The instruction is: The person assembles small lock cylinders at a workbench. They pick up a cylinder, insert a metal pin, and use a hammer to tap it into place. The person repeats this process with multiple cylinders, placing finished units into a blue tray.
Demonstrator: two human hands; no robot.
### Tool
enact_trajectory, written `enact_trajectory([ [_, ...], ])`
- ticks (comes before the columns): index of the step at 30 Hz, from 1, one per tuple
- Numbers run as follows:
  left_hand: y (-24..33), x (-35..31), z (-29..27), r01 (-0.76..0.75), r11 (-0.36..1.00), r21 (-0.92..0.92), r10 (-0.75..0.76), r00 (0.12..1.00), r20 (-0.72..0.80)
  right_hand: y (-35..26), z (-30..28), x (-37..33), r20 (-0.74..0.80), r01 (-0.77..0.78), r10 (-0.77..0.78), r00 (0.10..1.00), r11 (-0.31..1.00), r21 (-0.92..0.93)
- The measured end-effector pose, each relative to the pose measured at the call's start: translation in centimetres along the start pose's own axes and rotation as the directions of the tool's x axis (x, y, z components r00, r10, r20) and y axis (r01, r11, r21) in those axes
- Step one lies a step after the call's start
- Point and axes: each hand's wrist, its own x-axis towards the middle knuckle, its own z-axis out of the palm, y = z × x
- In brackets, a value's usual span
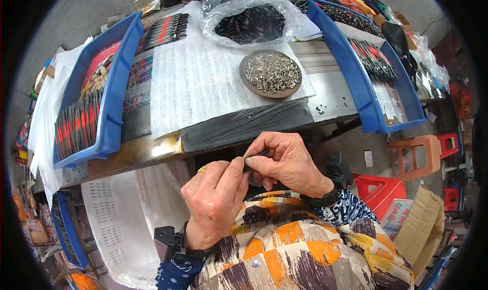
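Observation:
In front of the table edge, my left hand point(213, 196) and my right hand point(287, 163) meet at the fingertips. Both are closed in a pinch around a small black part point(264, 151), mostly covered by the fingers, so its full shape cannot be made out. A gold ring point(202, 169) is on a left finger. Beyond the hands, a round brown dish point(269, 94) holds a heap of small silver metal pieces point(272, 72). Behind it stands an opened clear plastic bag point(209, 19) full of small black parts point(250, 24), some with red.
White foam sheeting point(188, 81) covers the table's middle. Blue trays with rows of black-and-red pieces stand left point(113, 94) and right point(351, 76). More such pieces point(165, 31) lie at back left. Red stools point(378, 193) and a cardboard box point(419, 229) are at my right.

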Motion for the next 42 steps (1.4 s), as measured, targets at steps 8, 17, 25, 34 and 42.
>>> enact_trajectory([
  [8,-0.2,0.5,-0.6,0.039,0.999,-0.026,-0.039,0.999,-0.024,-1.1,-1.5,0.1,-0.057,0.264,-0.296,0.953,0.910,-0.319],
  [17,-1.4,0.9,-1.2,0.151,0.989,0.004,-0.151,0.988,-0.017,-3.1,-6.2,3.6,0.086,0.331,-0.785,0.613,0.157,-0.930],
  [25,-1.8,0.7,-1.3,0.216,0.976,0.013,-0.216,0.976,0.018,-2.2,-6.0,4.8,0.074,0.232,-0.781,0.620,0.091,-0.968],
  [34,-1.7,0.8,-1.1,0.227,0.974,0.000,-0.227,0.974,0.028,-2.0,-5.5,5.5,0.034,0.193,-0.765,0.643,0.119,-0.974],
  [42,-1.5,0.9,-1.8,0.240,0.970,-0.042,-0.239,0.970,0.045,-2.6,-6.2,5.3,0.013,0.252,-0.692,0.722,0.245,-0.936],
])
